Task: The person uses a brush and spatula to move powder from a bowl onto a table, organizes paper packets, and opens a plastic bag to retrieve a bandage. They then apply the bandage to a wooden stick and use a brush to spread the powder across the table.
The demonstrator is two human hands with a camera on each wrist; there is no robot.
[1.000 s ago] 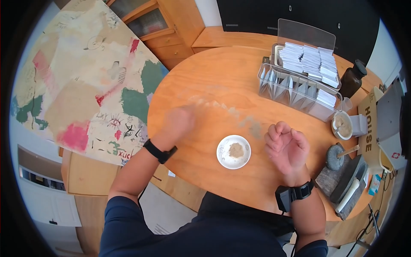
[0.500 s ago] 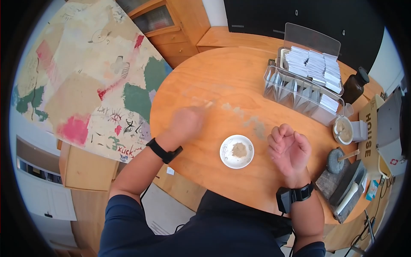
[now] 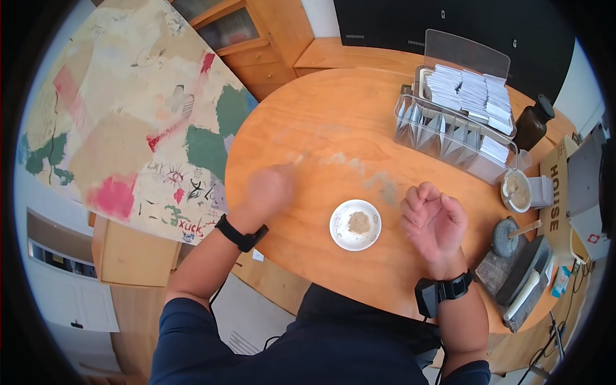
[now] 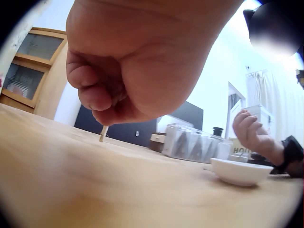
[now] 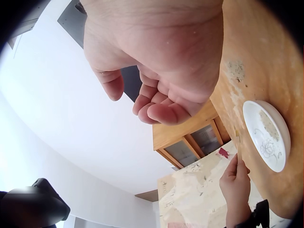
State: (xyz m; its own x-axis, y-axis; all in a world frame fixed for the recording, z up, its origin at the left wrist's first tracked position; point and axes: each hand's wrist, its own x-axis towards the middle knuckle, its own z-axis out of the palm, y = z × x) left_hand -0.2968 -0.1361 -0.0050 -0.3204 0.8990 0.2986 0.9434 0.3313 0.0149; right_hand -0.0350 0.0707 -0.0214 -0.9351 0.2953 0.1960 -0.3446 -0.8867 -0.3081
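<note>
My left hand (image 3: 271, 191), blurred in the head view, grips a thin pale stick (image 4: 103, 134) whose lower end points down at the wooden tabletop (image 3: 289, 256). In the right wrist view the same stick (image 5: 239, 147) has a yellowish tip. Just beyond that hand runs a broken trail of greyish powder (image 3: 386, 188) across the wood. A small white dish (image 3: 338, 239) with a heap of beige powder (image 3: 359, 222) stands between the two hands. Palm up beside the dish, my right hand (image 3: 433, 224) has loosely curled fingers and holds nothing.
At the back right are clear boxes (image 3: 449, 138) of white paper packets and a dark bottle (image 3: 534, 122). A cup (image 3: 516, 191), a stone slab (image 3: 491, 266), a round stone with a wooden handle (image 3: 505, 236) and a white-handled tool (image 3: 523, 295) lie at the right.
The left hand shifts to and fro over the tabletop with the stick, now a little farther left than half a second ago. My right hand and the dish stay put.
</note>
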